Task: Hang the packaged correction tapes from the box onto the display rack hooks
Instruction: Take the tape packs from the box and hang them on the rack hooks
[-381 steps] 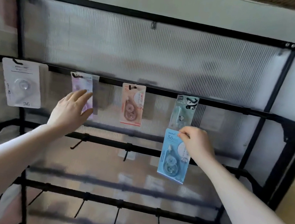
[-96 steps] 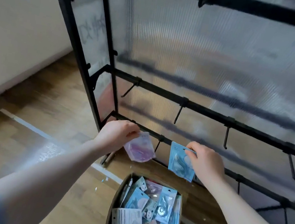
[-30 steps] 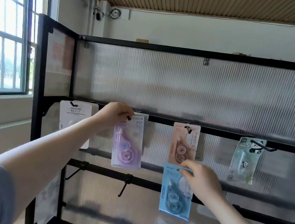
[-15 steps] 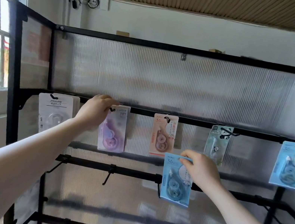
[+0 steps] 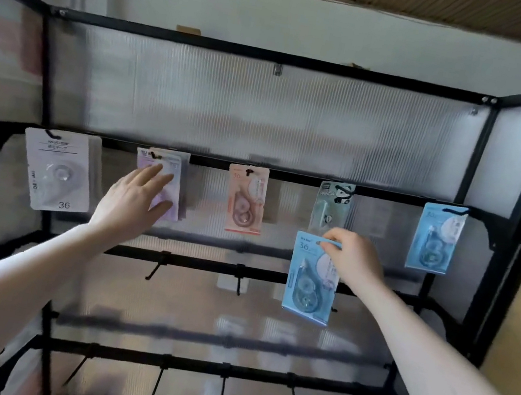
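Display rack (image 5: pixel 276 59), black frame, ribbed translucent back panel. Top hook row carries five packs: white pack (image 5: pixel 56 172) at 9 o'clock, purple pack (image 5: pixel 172 166) next, orange pack (image 5: pixel 245 198) centre, panda pack (image 5: pixel 332 206) to its right, blue hung pack (image 5: pixel 436 237) at 3 o'clock. Left hand (image 5: pixel 136 200) spread flat, fingers fanned against the face of the purple pack, gripping nothing; looks like it is steadying that pack on its hook. Right hand (image 5: pixel 351 257) pinches the top edge of a blue correction tape pack (image 5: pixel 311 277), which hangs free below the fingers, just under the panda pack and in front of the middle rail (image 5: pixel 198 263). Box not in view. Judged step: hang this blue pack. Middle-row hooks (image 5: pixel 154 269) near 6 o'clock stand bare; the blue hook at 3 o'clock suits a colour match. To do it well: hold by the card's top corner clear of the hang hole, square the card to the hook tip, thread it and slide it fully back before release. Risk: fingers cover the hole; the pack may swing and miss.
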`<state>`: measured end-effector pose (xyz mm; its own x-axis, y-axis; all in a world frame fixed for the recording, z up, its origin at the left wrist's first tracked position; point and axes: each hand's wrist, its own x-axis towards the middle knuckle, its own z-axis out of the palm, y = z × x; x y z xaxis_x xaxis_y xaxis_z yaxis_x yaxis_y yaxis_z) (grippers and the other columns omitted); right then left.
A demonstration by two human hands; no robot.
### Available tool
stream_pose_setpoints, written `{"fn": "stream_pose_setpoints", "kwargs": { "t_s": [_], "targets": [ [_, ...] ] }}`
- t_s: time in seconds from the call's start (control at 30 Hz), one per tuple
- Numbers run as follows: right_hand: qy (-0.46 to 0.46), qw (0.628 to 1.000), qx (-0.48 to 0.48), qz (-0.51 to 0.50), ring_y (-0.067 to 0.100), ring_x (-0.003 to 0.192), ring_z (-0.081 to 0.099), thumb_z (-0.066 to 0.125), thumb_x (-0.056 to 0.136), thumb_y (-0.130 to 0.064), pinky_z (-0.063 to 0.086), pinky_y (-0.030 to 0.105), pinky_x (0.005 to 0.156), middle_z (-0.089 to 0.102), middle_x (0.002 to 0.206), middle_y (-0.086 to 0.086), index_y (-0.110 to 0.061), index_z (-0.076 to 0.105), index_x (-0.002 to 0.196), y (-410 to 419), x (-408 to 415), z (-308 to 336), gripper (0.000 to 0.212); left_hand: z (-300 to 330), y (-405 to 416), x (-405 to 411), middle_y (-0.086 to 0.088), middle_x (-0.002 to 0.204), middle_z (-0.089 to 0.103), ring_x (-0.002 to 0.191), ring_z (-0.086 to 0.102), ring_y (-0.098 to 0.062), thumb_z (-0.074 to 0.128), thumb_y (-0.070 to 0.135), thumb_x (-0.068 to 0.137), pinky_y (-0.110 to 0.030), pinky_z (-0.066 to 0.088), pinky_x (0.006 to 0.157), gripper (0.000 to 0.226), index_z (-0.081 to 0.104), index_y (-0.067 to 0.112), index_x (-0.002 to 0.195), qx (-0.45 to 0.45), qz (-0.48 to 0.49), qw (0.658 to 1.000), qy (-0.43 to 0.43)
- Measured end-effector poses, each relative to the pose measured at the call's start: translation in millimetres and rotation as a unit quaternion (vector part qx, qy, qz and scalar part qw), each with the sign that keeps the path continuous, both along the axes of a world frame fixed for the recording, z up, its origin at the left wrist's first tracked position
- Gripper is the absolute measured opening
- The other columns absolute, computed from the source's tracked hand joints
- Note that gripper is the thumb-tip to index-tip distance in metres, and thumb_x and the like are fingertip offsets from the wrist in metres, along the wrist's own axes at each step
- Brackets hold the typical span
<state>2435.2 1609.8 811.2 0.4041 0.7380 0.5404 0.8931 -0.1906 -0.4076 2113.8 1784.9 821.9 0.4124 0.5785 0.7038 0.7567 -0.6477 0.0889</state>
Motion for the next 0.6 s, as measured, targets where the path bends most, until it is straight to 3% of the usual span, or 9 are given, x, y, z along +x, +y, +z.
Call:
{"fn": "stream_pose_setpoints", "kwargs": {
  "t_s": [0.23, 0.37, 0.6],
  "targets": [
    [0.018, 0.999, 0.034, -0.013, 0.018, 0.074, 0.059, 0.054, 0.092, -0.028, 0.038, 0.028, 0.052, 0.065, 0.081, -0.003, -0.023, 0.064, 0.089, -30.7, 71.8, 11.6, 0.011, -10.4, -42.4, 60.9, -0.009, 0.149, 0.034, 0.136, 0.031, -0.028, 0.061, 0.034, 0.088, -0.045, 0.029, 0.107, 0.060, 0.040, 0.014, 0.140, -0.045, 0.026, 0.999, 0.013],
    [0.027, 0.998, 0.056, 0.013, 0.020, 0.075, 0.060, 0.055, 0.092, -0.027, 0.047, 0.034, 0.062, 0.066, 0.084, -0.002, -0.022, 0.065, 0.088, -52.9, 120.0, 22.8, 0.011, -18.4, -64.4, 115.2, -0.008, 0.149, 0.032, 0.136, 0.030, -0.027, 0.059, 0.037, 0.088, -0.044, 0.029, 0.108, 0.062, 0.037, 0.014, 0.142, -0.084, 0.045, 0.995, 0.011],
    [0.057, 0.988, 0.137, 0.052, 0.014, 0.079, 0.056, 0.062, 0.088, -0.024, 0.035, 0.025, 0.062, 0.060, 0.083, -0.010, -0.021, 0.065, 0.084, -79.9, 198.4, 46.1, 0.006, -25.1, -97.2, 193.8, -0.006, 0.149, 0.032, 0.136, 0.029, -0.026, 0.060, 0.037, 0.088, -0.042, 0.027, 0.110, 0.062, 0.038, 0.016, 0.141, -0.098, 0.056, 0.994, -0.007]
  ]
}}
